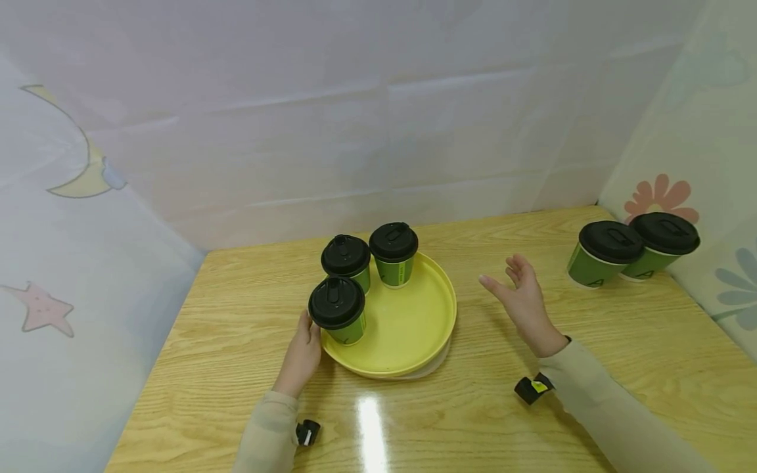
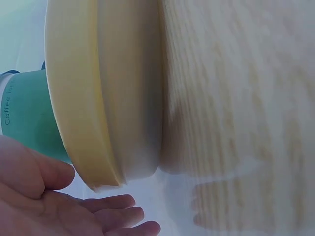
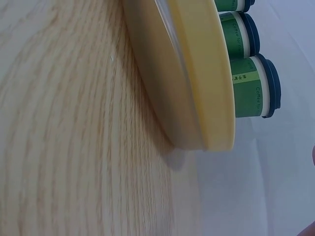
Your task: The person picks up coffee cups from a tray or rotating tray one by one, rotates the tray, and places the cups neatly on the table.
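A round yellow tray (image 1: 408,328) carries 3 green paper coffee cups with black lids: a front cup (image 1: 337,312), a middle cup (image 1: 347,257) and a back cup (image 1: 394,256), grouped along its left and far side. Under the tray shows a round pale base (image 1: 428,368). My left hand (image 1: 303,355) is at the tray's left edge beside the front cup, thumb and fingers apart around the rim in the left wrist view. Right of the tray, my right hand (image 1: 526,305) hovers with fingers spread and nothing in it.
Two more lidded green cups, a nearer one (image 1: 597,263) and a farther one (image 1: 662,246), stand side by side at the table's right edge. The wooden table (image 1: 236,309) ends at a pale cloth wall (image 1: 355,144) behind, with decorated cloth on both sides.
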The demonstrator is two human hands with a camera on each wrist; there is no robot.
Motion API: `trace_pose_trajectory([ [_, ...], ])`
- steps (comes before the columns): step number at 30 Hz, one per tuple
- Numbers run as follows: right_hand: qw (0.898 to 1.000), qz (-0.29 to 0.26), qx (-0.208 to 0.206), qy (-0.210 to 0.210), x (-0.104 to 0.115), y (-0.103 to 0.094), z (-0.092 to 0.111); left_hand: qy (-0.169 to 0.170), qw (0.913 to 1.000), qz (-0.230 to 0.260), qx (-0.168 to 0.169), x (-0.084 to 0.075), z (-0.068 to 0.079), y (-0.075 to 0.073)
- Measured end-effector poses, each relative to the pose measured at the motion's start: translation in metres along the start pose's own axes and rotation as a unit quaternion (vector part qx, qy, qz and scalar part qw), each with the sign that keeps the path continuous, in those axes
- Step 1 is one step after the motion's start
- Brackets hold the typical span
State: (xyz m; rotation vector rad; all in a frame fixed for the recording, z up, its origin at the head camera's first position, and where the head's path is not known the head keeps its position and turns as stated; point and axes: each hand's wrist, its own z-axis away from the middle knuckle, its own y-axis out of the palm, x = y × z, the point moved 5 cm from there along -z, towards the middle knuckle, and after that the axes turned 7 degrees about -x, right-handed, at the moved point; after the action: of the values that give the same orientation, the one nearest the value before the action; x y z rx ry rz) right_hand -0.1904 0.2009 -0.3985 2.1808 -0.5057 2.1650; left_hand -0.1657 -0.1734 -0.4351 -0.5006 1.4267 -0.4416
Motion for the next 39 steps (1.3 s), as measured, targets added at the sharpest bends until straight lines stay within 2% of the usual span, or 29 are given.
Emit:
trace_pose_trajectory([
  [13, 1.000, 0.003, 0.022, -0.010, 0.000, 0.005, -0.003, 0.029, 0.9995, 0.009, -0.007, -0.002, 0.004, 0.003],
  [39, 0.998, 0.006, 0.058, -0.008, 0.004, 0.018, -0.003, 0.025, 0.9996, 0.010, -0.010, -0.002, 0.003, 0.005],
])
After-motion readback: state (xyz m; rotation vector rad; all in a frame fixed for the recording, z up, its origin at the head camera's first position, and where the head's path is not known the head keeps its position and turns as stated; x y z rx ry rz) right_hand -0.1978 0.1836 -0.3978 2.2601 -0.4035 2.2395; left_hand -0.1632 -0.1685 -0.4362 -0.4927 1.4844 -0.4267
